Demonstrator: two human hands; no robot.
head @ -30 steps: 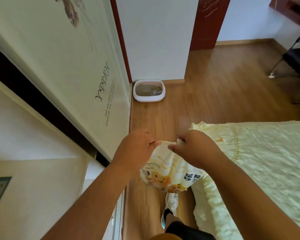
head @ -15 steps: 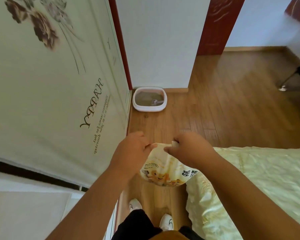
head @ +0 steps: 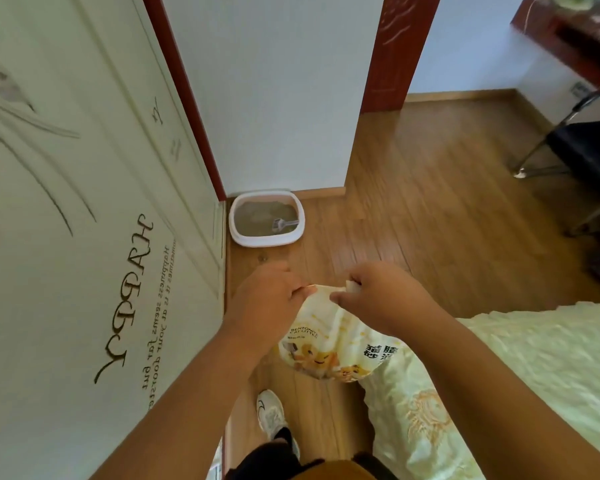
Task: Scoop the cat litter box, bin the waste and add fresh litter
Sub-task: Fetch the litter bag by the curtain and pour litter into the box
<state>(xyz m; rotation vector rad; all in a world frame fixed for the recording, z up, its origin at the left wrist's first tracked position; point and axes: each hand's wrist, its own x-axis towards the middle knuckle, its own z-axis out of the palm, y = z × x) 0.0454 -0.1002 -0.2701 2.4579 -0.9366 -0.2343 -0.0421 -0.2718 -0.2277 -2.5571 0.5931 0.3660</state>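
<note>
**At the bag's top edge, both hands pinch and pull**

Along the left runs a pale wardrobe door with lettering printed on it, and at its far end, tucked into the corner where it meets the white wall, sits the litter box on the wooden floor. That corner spot probably keeps the box out of the walkway. It holds a level bed of grey-brown litter, and a small grey scoop lies in it near the right side, handle pointing right.

Nearer the camera, the left hand pinches the top edge of the bag, its grip clamped on the left corner. The right hand pinches the same edge just beside it, fingers curled round a fold of the material. Holding the two points close together like this looks like an attempt to tear or part the seal (whether the top is open yet cannot be told). The bag hangs below the hands, bulging and heavy-looking, printed "BENTONITE CAT LITTER", so its fill is presumably fresh litter; none of it is visible.

To the right, the bag's lower side touches the corner of a bed with a pale yellow cover, which may be taking some of its weight. Box and bag are well apart, so the topping-up is not yet begun.
</note>
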